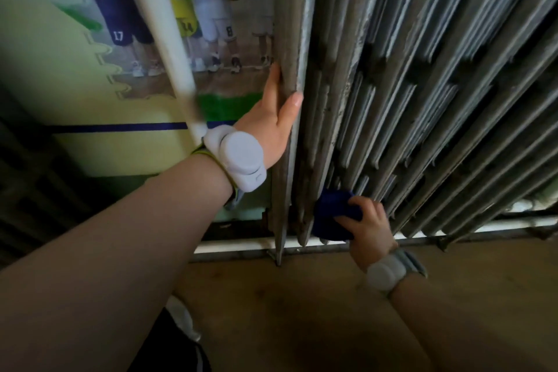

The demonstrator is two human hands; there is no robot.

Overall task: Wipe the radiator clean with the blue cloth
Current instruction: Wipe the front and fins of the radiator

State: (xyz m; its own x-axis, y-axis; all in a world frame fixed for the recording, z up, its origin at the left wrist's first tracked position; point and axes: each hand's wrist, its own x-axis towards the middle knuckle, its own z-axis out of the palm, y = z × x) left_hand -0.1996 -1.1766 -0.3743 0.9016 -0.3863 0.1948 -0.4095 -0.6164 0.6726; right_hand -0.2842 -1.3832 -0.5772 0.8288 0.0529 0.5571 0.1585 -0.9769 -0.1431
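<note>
Blue cloth low on the grey radiator — near the floor.
Right hand fingers curl round it; left hand fingers grip the end rib — thumb in front.

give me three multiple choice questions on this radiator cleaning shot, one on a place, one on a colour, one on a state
1. Where is the cloth pressed?
A. top of the radiator
B. low on the radiator, near its left end
C. on the floor

2. What colour is the cloth?
A. blue
B. yellow
C. white

3. What is the left hand doing?
A. hanging free
B. holding the cloth
C. gripping the radiator's end section

Answers:
1 B, the cloth sits against the lower fins just above the white pipe.
2 A, it is dark blue.
3 C, thumb and fingers wrap the end section while the right hand holds the cloth.
</note>
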